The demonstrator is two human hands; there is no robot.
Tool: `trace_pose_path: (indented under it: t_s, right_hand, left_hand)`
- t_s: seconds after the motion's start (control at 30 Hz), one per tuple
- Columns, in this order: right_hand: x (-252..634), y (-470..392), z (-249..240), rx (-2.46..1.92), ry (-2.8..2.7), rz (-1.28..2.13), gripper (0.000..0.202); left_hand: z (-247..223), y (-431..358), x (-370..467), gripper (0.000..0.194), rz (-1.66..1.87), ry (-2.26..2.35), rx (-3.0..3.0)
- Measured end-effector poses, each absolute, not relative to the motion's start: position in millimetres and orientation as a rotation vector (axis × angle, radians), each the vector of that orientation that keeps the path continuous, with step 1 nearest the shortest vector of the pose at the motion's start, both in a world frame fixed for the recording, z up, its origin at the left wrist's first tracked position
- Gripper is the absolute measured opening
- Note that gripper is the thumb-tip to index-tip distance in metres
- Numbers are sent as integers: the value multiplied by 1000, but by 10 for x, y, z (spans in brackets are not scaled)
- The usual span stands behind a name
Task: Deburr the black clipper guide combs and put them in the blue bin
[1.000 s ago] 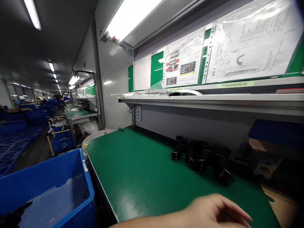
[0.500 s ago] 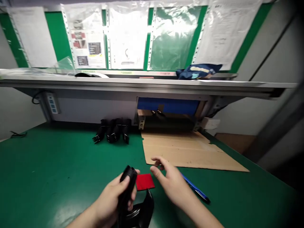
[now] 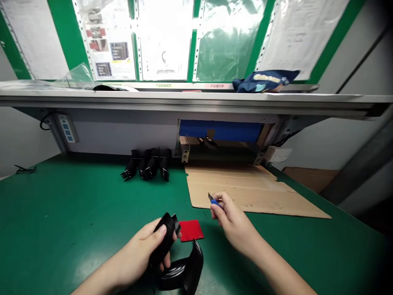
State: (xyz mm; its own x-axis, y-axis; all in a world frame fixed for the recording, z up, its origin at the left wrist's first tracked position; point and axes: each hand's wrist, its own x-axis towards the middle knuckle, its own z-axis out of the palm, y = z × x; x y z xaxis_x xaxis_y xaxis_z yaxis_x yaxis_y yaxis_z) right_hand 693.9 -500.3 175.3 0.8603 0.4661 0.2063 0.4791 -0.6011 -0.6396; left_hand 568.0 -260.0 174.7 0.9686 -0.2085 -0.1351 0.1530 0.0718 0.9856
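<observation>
In the head view, taken from the red pad [image 3: 192, 230], the left hand [image 3: 147, 241] grasps black parts [image 3: 159, 248] at eight o'clock. The right hand [image 3: 227, 213] pinches a knife [image 3: 215, 202] at one o'clock, apart from them; this work seems hardly begun. Whether the bundle [image 3: 150, 166] at eleven is finished, I cannot tell.

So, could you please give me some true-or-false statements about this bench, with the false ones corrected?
1. The right hand holds a knife. True.
2. The left hand is empty. False: the left hand holds a black part.
3. The red piece lies on the cardboard. False: the red piece lies on the green table, apart from the cardboard.
4. The blue packet rests on the shelf. True.
</observation>
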Motion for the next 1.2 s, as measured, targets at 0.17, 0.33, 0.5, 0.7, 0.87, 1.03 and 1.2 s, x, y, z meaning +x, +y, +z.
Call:
trace_pose_path:
  t_s: [0.17, 0.33, 0.5, 0.7, 0.87, 1.03, 1.2]
  right_hand:
    - [6532, -4705, 1819, -2240, -1253, -175, 30]
    - [6432, -4621, 1785, -2403, -1438, -353, 31]
    - [6439, -4604, 1728, -2531, -1394, -430, 43]
    - [6468, -4602, 1733, -2410, -1391, -545, 56]
    - [6452, -4573, 1718, -2462, -1434, -520, 53]
    - [6438, -4552, 1687, -2489, -1492, -581, 49]
    - [6425, -4532, 1688, -2472, -1547, -586, 35]
  left_hand:
    - [1927, -2595, 5611, 40, -342, -123, 1585]
    - [1887, -2586, 5589, 38, -440, -146, 1577]
    - [1892, -2586, 5572, 36, -518, -175, 1551]
    - [1915, -2610, 5555, 35, -514, -101, 1553]
    - [1886, -2605, 5572, 35, -561, -99, 1560]
    - [1899, -2597, 5556, 36, -540, -116, 1661]
    - [1957, -2584, 5532, 37, -527, -85, 1775]
